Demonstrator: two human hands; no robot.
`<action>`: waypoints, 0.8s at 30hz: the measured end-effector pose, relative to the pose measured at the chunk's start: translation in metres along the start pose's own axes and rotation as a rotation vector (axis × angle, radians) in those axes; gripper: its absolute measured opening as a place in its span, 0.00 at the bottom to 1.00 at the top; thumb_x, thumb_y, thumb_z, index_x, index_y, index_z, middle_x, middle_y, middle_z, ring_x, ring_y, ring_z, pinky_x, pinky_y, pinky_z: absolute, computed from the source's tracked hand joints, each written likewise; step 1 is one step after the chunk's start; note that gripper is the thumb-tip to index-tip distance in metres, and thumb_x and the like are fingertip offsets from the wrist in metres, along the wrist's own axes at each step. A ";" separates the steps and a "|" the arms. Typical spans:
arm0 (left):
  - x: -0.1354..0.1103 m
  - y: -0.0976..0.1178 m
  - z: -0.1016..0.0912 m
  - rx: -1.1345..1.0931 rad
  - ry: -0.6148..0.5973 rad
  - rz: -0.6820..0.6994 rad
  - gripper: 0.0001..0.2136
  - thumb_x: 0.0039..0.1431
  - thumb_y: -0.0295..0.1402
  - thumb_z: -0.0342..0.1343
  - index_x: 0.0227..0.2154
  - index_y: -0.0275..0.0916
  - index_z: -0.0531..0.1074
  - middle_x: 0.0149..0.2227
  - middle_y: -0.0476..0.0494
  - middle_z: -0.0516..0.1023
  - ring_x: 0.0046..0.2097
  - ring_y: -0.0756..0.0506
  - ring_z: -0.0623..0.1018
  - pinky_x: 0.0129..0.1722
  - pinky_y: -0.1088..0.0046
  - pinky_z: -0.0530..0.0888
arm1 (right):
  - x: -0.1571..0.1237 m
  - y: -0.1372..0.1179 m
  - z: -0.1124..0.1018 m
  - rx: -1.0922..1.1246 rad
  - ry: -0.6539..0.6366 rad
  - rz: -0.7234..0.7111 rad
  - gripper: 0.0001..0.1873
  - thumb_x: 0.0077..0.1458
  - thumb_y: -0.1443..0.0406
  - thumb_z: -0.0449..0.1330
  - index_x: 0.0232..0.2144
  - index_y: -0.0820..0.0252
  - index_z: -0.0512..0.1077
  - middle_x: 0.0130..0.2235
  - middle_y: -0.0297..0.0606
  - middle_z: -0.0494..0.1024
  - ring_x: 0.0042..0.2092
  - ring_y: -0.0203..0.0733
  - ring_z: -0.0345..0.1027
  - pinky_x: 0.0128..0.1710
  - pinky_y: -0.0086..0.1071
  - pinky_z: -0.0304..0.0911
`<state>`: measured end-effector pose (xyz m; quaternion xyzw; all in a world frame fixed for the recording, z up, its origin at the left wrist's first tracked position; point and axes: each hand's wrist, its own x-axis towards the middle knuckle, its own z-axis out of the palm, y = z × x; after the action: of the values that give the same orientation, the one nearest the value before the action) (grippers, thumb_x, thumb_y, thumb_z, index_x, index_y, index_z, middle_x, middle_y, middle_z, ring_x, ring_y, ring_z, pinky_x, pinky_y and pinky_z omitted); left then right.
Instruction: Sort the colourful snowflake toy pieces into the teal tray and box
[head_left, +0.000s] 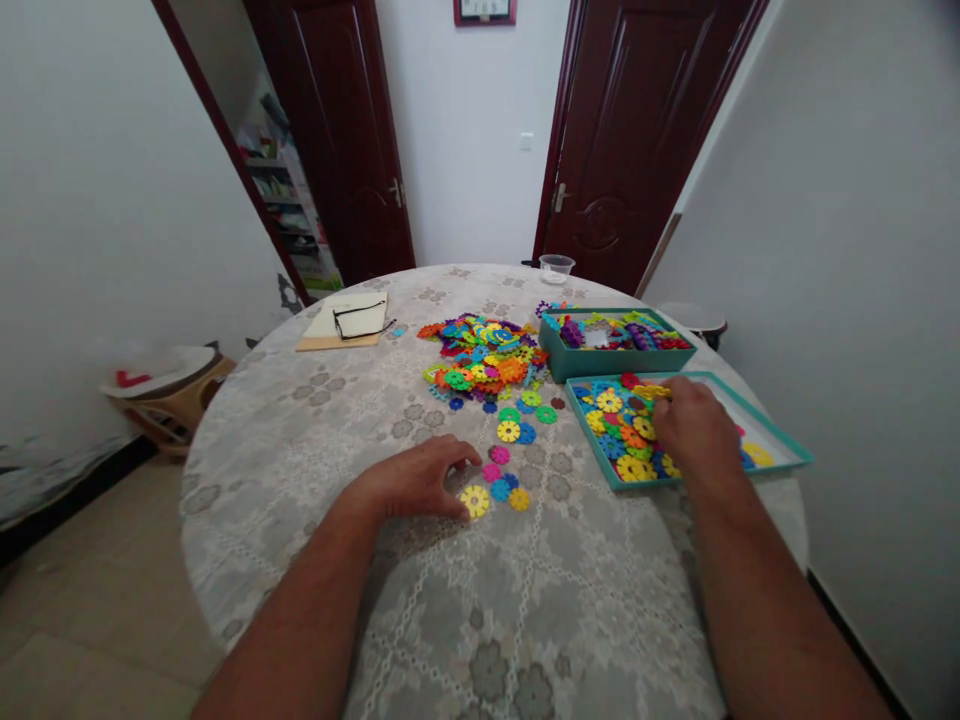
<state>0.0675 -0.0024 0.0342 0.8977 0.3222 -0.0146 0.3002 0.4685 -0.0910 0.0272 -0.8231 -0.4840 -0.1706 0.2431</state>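
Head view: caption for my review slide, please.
Right hand over a shallow teal-rimmed tray of multicoloured notched discs, left hand beside a yellow notched disc on the patterned grey tablecloth.

I see a pile of discs (484,355) in the middle of the table (262,450), a notebook (321,322) to its left with glasses (364,334) partly on it, and a filled box (622,366) to its right. Before that box lies a tray (761,424) of discs, the right hand (696,425) over it. Loose discs (509,432) lie in front of the pile, just right of the left hand (420,476), and behind the box stands a bowl (556,268)
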 end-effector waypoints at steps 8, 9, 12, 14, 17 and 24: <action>0.005 0.001 0.002 0.080 -0.066 0.012 0.23 0.53 0.36 0.69 0.52 0.49 0.74 0.52 0.46 0.73 0.54 0.40 0.72 0.54 0.66 0.69 | -0.030 -0.069 -0.008 0.362 -0.036 -0.409 0.11 0.63 0.68 0.53 0.45 0.59 0.73 0.45 0.48 0.77 0.49 0.52 0.70 0.52 0.45 0.64; 0.005 0.001 0.003 0.088 -0.054 0.015 0.22 0.54 0.35 0.68 0.52 0.49 0.74 0.51 0.46 0.74 0.53 0.40 0.72 0.54 0.66 0.70 | -0.040 -0.082 -0.010 0.415 -0.202 -0.485 0.09 0.64 0.66 0.54 0.44 0.58 0.73 0.44 0.46 0.78 0.45 0.49 0.71 0.49 0.42 0.65; 0.005 -0.001 0.007 0.102 -0.004 0.046 0.19 0.55 0.34 0.66 0.50 0.48 0.75 0.50 0.46 0.74 0.53 0.41 0.72 0.53 0.67 0.70 | -0.071 -0.111 -0.013 0.432 -0.622 -0.632 0.10 0.64 0.61 0.60 0.46 0.57 0.73 0.46 0.43 0.78 0.44 0.46 0.72 0.45 0.37 0.64; 0.005 -0.001 0.010 0.105 0.017 0.066 0.17 0.56 0.34 0.65 0.49 0.47 0.75 0.49 0.46 0.75 0.52 0.42 0.73 0.52 0.68 0.70 | -0.084 -0.119 -0.011 0.394 -0.748 -0.651 0.15 0.61 0.58 0.63 0.48 0.57 0.72 0.48 0.44 0.78 0.46 0.48 0.72 0.45 0.37 0.63; 0.007 0.001 0.014 0.112 0.045 0.080 0.15 0.57 0.35 0.64 0.48 0.46 0.75 0.49 0.46 0.75 0.52 0.42 0.73 0.52 0.68 0.70 | -0.090 -0.122 -0.006 0.355 -0.796 -0.633 0.18 0.59 0.59 0.65 0.49 0.58 0.72 0.48 0.45 0.77 0.46 0.48 0.71 0.44 0.36 0.61; 0.013 0.010 0.020 0.124 0.082 0.059 0.12 0.60 0.37 0.63 0.46 0.44 0.74 0.47 0.46 0.76 0.49 0.43 0.74 0.47 0.71 0.70 | -0.084 -0.123 0.001 0.463 -0.861 -0.538 0.13 0.55 0.64 0.66 0.43 0.57 0.73 0.41 0.38 0.77 0.40 0.42 0.69 0.38 0.32 0.56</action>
<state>0.0872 -0.0125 0.0202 0.9235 0.3060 0.0112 0.2310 0.3206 -0.0993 0.0118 -0.5912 -0.7574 0.2358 0.1456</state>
